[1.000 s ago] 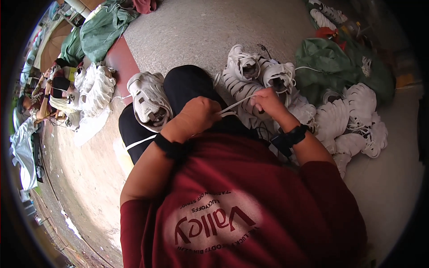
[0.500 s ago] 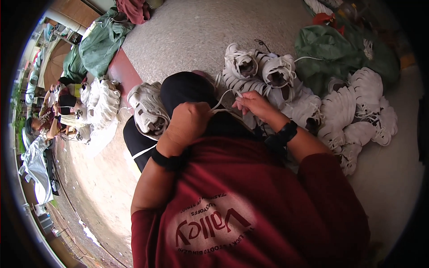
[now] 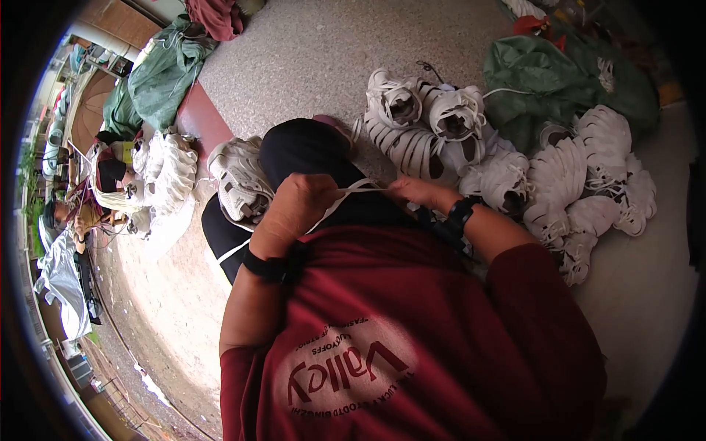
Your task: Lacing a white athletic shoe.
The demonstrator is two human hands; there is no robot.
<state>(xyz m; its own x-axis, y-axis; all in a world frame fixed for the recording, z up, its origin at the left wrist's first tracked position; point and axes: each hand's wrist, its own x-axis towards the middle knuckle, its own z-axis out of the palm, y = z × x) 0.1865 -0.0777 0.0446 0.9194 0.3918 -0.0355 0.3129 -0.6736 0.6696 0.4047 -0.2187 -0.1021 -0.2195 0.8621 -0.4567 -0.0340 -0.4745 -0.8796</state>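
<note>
A white shoelace (image 3: pixel 360 189) is stretched almost level between my two hands, over my lap in black trousers. My left hand (image 3: pixel 301 202) is closed round one end, its knuckles up, and a loose strand hangs below it. The fingers of my right hand (image 3: pixel 418 192) pinch the other end. Between them the lace makes a small loop. Close by my left hand, a white shoe (image 3: pixel 241 180) rests against my left leg. Another white strand crosses the trousers lower left. What the lace is fastened to is hidden.
Piles of white strappy shoes (image 3: pixel 555 176) lie ahead and to the right, several in bundles (image 3: pixel 456 117). A green sack (image 3: pixel 533 77) slumps behind them; another green sack (image 3: pixel 169 70) lies far left. A co-worker (image 3: pixel 77 213) sits at left beside more white shoes (image 3: pixel 169 162).
My right hand has come down and slightly right. The slack, curving lace is now pulled straight between both hands. My left hand has shifted slightly down and left.
</note>
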